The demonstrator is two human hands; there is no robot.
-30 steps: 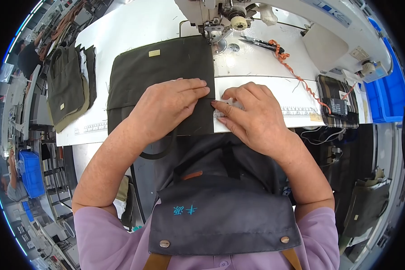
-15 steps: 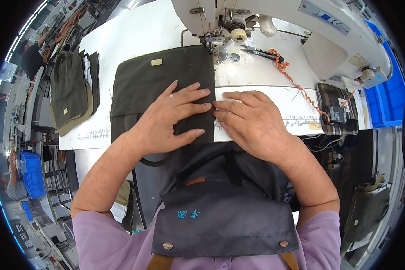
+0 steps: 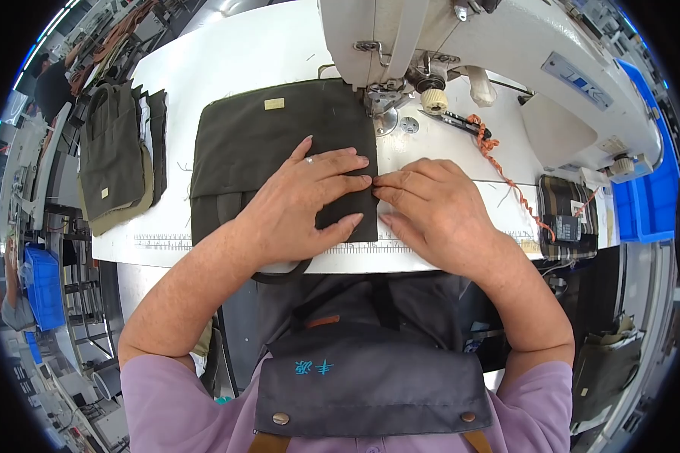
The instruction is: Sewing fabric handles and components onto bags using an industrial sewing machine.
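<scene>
White laminate covers the sewing table (image 3: pixel 227 68), with a printed ruler strip (image 3: pixel 159 241) along its near edge. In the head view a white sewing machine (image 3: pixel 461 45) stands at the far side, its top cut off by the picture's rim. A dark olive fabric panel (image 3: pixel 272 143) lies flat on the table, its far right corner under the presser foot (image 3: pixel 381 102) and its near part hanging over the table edge. The left hand (image 3: pixel 298 204) lies flat on the panel, fingers spread apart. The right hand (image 3: pixel 434 211) rests on the table just beside the panel's right edge, its fingers drawn together with the tips at that edge; whether they pinch the cloth cannot be told.

A stack of olive pieces (image 3: pixel 113 158) lies well to the left. Small snips (image 3: pixel 457 121) and an orange cord (image 3: pixel 499 162) lie right of the needle, and a plaid pouch (image 3: pixel 567 219) sits at the table's right end. Blue bins (image 3: pixel 650 204) stand at the right, another blue bin (image 3: pixel 41 283) lower left. The room beyond is bent and blurred by the lens; a person at the far left is barely made out. A grey apron (image 3: pixel 370 377) hides the lap.
</scene>
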